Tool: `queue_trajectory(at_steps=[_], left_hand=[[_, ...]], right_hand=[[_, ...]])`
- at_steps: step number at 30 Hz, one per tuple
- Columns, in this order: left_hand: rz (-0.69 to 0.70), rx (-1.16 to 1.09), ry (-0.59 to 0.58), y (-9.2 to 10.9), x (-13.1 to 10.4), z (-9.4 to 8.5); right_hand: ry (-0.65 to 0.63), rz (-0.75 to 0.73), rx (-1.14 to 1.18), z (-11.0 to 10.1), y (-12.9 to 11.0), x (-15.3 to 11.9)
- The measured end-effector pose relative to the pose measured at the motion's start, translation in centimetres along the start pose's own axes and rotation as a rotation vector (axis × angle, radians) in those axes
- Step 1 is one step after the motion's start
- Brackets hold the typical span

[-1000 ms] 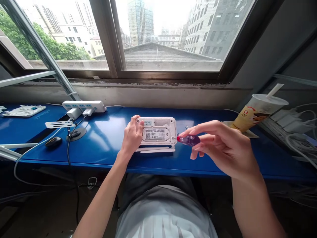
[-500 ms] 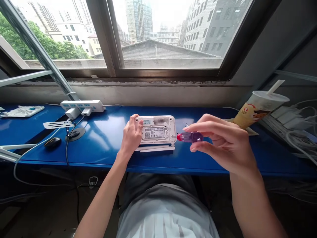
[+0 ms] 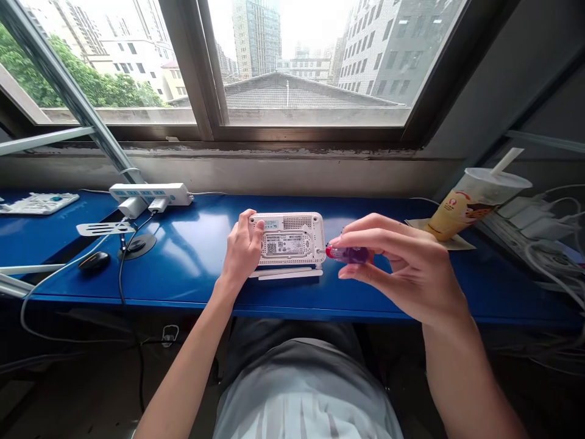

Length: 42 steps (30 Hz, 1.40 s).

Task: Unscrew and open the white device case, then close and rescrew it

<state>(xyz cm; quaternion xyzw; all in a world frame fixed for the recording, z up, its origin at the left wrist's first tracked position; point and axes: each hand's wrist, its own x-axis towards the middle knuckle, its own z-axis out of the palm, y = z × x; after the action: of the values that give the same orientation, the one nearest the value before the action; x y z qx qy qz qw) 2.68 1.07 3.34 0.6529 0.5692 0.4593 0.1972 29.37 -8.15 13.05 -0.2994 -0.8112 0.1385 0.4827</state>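
A white router (image 3: pixel 292 235) lies on the blue desk with its labelled, vented underside facing up and its antennas (image 3: pixel 287 274) folded along the near edge. My left hand (image 3: pixel 244 247) is closed on the router's left end, thumb on top of it. Between the thumb and fingers of my right hand (image 3: pixel 402 262) is a screwdriver (image 3: pixel 350 253) with a see-through purple and red handle. Its shaft points left at the router's lower right corner, by a screw hole; whether the tip sits in a screw is too small to tell.
A power strip (image 3: pixel 150 194) with plugs and a black mouse (image 3: pixel 94 262) are on the left, beside a metal shelf post (image 3: pixel 86 110). At the right stands a drink cup (image 3: pixel 470 204) with a straw, in front of white adapters and cables (image 3: pixel 530 213).
My right hand has shifted slightly left, and its fingers have slid forward along the screwdriver's handle. My left hand and the router stay in place.
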Motion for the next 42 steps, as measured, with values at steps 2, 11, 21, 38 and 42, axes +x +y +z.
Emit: queue_trajectory(at_steps=[2, 11, 21, 38, 42], left_hand=[[0.001, 0.005, -0.002, 0.0, 0.0, 0.0], [-0.022, -0.003, -0.017, 0.2, 0.0, 0.0], [-0.012, 0.001, -0.011, 0.1, -0.1, 0.0], [-0.001, -0.018, -0.018, 0.3, -0.1, -0.2], [-0.001, -0.035, -0.034, 0.3, 0.0, -0.2]], right_hand=[[-0.014, 0.019, -0.022, 0.1, 0.2, -0.1], [0.014, -0.076, -0.172, 0.3, 0.0, -0.8], [0.111, -0.099, -0.21, -0.1, 0.0, -1.2], [0.151, -0.169, -0.314, -0.3, 0.4, -0.9], [0.133, -0.265, -0.367, 0.0, 0.5, -0.8]])
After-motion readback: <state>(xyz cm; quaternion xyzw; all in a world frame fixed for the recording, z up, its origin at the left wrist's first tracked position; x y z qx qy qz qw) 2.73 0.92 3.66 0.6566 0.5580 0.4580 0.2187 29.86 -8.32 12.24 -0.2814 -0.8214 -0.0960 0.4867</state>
